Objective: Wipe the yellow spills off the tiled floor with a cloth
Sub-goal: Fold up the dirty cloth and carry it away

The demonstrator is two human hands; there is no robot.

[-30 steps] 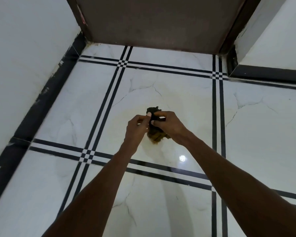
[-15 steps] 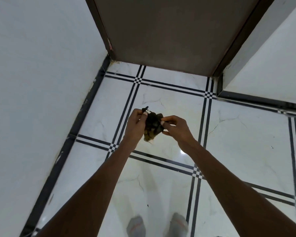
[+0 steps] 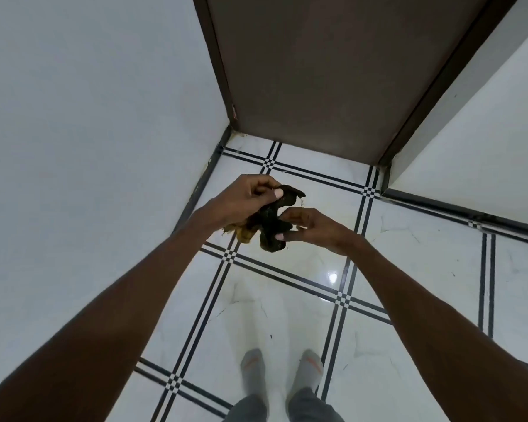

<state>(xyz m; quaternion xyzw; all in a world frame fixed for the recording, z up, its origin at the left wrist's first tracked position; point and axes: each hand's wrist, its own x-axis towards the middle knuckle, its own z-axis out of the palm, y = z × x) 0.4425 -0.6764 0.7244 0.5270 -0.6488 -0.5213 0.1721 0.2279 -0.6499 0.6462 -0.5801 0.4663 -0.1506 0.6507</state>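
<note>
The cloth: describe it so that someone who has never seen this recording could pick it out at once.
Start at the brown door at the top and come down over the white tiled floor to where the two hands meet. The cloth is the dark crumpled wad pinched between the left hand and right hand, with a yellow-stained patch at its lower left edge.

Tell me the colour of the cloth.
Dark brown-black cloth, stained yellow at its lower left edge; the head view shows it.

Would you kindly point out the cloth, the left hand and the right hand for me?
cloth (image 3: 270,220), head view, on its dark bunched middle.
left hand (image 3: 241,197), head view, on the back of the hand.
right hand (image 3: 313,228), head view, on the back of the hand.
</note>
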